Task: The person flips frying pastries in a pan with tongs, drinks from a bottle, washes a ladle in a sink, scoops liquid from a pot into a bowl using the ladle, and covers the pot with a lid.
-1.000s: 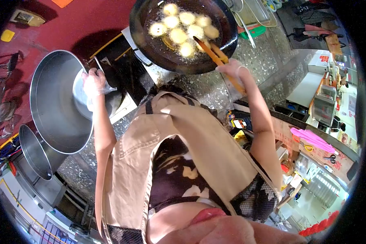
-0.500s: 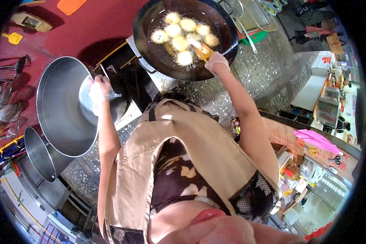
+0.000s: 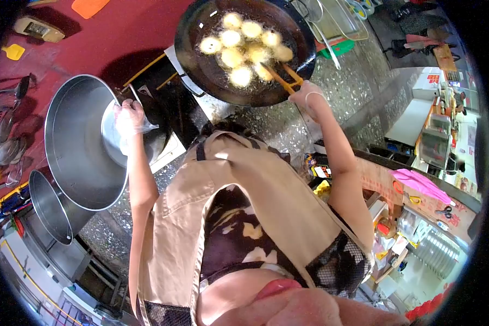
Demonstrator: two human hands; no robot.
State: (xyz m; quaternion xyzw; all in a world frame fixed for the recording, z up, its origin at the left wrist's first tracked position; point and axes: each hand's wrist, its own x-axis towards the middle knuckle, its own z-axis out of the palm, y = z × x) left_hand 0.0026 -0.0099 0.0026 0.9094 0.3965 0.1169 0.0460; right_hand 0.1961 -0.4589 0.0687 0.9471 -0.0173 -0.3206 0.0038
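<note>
Drawn back from over the wok since 0.5 s ago, the right hand [image 3: 308, 99] now sits just outside its near right rim, and the tongs [image 3: 279, 80] in it have parted into a V; that leaves the pale balls [image 3: 232, 57] apparently loose, none clearly pinched between the 2 tips. Broadest of all is a matte red surface [image 3: 92, 41] at upper left. Next comes the wok [image 3: 195, 65], round, dark and glossy, holding bubbling liquid. Left of it leans a deep silvery pot [image 3: 73, 141] with a thin, bright rim; beneath that, a smaller metal pot [image 3: 49, 209]. In a crinkled clear glove, the left hand [image 3: 127, 118] has its fingers curled at the big pot's edge, though whether on rim or handle is hard to tell. The right fingers wrap the smooth, wood-coloured tongs. About 10 rounded balls lie clustered amid foam inside the wok.
</note>
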